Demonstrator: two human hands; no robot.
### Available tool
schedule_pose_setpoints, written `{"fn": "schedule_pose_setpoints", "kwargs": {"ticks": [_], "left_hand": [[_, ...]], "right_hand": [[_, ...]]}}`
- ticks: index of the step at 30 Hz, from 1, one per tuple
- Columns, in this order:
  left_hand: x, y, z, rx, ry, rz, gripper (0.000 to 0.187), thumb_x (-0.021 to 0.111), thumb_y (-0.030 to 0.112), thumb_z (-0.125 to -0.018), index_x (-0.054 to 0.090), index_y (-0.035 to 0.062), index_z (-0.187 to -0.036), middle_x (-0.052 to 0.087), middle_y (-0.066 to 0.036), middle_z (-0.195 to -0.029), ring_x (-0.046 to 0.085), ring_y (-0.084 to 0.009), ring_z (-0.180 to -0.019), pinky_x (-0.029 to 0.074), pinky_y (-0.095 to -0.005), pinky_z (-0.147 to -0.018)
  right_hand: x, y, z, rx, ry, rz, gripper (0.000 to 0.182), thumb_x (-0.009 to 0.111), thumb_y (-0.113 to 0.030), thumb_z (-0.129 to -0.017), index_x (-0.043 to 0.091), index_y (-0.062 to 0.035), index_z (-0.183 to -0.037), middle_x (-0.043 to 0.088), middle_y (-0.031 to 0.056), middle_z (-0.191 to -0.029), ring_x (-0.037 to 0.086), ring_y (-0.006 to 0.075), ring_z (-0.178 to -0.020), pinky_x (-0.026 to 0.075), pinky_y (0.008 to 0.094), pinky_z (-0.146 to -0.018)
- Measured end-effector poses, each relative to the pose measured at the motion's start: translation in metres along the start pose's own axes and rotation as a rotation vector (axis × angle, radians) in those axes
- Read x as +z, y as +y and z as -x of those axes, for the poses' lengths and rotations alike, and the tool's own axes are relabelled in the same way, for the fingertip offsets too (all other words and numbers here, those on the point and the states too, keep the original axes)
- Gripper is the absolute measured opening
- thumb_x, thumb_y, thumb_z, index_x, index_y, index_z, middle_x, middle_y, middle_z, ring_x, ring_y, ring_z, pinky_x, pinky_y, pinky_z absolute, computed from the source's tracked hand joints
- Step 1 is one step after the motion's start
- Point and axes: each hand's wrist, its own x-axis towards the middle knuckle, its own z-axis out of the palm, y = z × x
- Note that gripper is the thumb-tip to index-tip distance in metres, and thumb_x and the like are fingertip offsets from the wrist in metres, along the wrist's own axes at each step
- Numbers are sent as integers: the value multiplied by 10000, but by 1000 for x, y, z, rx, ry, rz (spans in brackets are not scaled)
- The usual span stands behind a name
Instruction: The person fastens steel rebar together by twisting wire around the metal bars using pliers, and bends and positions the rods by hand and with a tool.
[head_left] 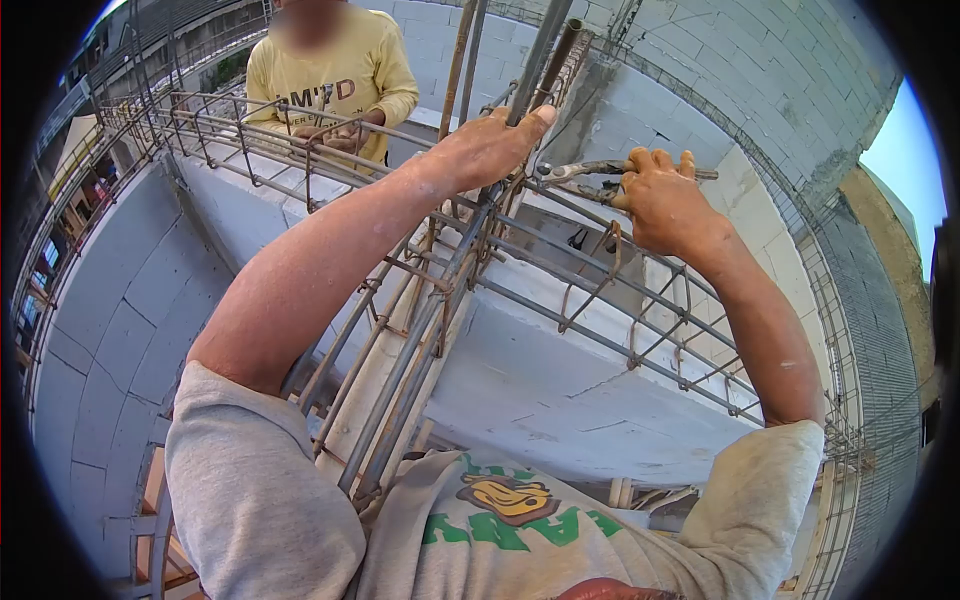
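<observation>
My left hand (pixel 488 150) is closed on an upright steel bar (pixel 560 55) where it rises from the rebar joint; most of its fingers are hidden behind the bars. In my right hand (pixel 668 205) is a pair of pincers (pixel 590 170), gripped by the handles. Their jaws point left and sit close beside the upright bars, just below my left thumb. Whether they bite on tie wire I cannot make out. Below both hands, horizontal rebar cages (pixel 600 280) with bent stirrups (pixel 617 245) meet at the joint.
Another person (pixel 335 75) in a yellow shirt stands behind the rebar cage at the upper left, hands together near it. Pale block walls (pixel 560 370) run beneath the cages. More block wall (pixel 740 70) rises at the back right. Bars (pixel 400 400) run toward my chest.
</observation>
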Motion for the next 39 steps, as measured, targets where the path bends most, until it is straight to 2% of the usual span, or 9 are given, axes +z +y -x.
{"fn": "schedule_pose_setpoints", "kwargs": {"ticks": [8,11,12,16,22,30,33,34,39], "left_hand": [[5,-8,-8,2,40,-10,1049,210,837,-861,476,-40,-1371,522,-359,-1283,462,-449,-1271,371,-498,-1044],[3,-4,-7,-2,47,-71,1112,211,856,-844,526,-118,-1275,571,-390,-1153,527,-452,-1185,409,-514,-987],[12,-3,3,82,236,14,1167,204,879,-823,594,-192,-1074,606,-379,-965,582,-443,-1055,430,-544,-916],[-4,8,8,-14,33,-33,1197,185,894,-808,606,-217,-957,605,-371,-897,592,-442,-1001,432,-558,-888],[-10,16,12,-62,-77,-23,1021,239,755,-912,387,-145,-1371,498,-352,-1319,428,-440,-1317,328,-441,-1103],[-3,10,12,-94,69,3,750,503,547,-941,525,-142,-1237,614,-344,-1132,610,-435,-1104,472,-471,-950],[-9,19,18,-67,61,-122,689,551,498,-928,555,-140,-1188,641,-333,-1076,638,-434,-1052,495,-466,-914],[-8,18,20,-21,83,-98,650,551,535,-940,601,-84,-1134,677,-267,-975,668,-351,-975,503,-449,-874],[-27,42,46,5,54,-229,642,563,530,-925,619,-86,-1097,672,-289,-973,663,-400,-977,514,-455,-843]], "right_hand": [[14,-3,-8,-21,128,88,314,690,-219,-828,687,16,-1037,527,175,-1189,516,369,-1164,319,685,-1039],[11,-3,-13,-37,141,103,280,702,-237,-823,712,-15,-995,566,158,-1125,565,348,-1092,377,648,-992],[10,-4,-12,-42,142,96,267,706,-241,-821,721,-27,-979,583,152,-1097,585,340,-1063,401,631,-974],[-7,-3,-13,-60,27,69,262,686,-203,-815,689,25,-944,597,181,-1009,626,338,-955,507,493,-833],[-25,5,-14,-39,136,-21,230,679,-178,-804,641,36,-881,649,201,-873,662,380,-784,543,442,-689],[-84,-5,-33,-57,-292,102,216,587,-84,-737,721,-3,-886,705,186,-842,689,336,-808,557,427,-688],[-91,-5,-35,-78,-297,45,206,569,-61,-705,700,60,-808,678,245,-774,678,366,-741,546,437,-656],[-91,-2,-35,-57,-306,36,206,568,-64,-706,700,58,-805,678,247,-775,676,370,-741,545,437,-656],[-81,5,-46,-114,-315,86,280,660,-201,-737,707,60,-828,682,246,-780,676,376,-744,552,424,-674]]}}
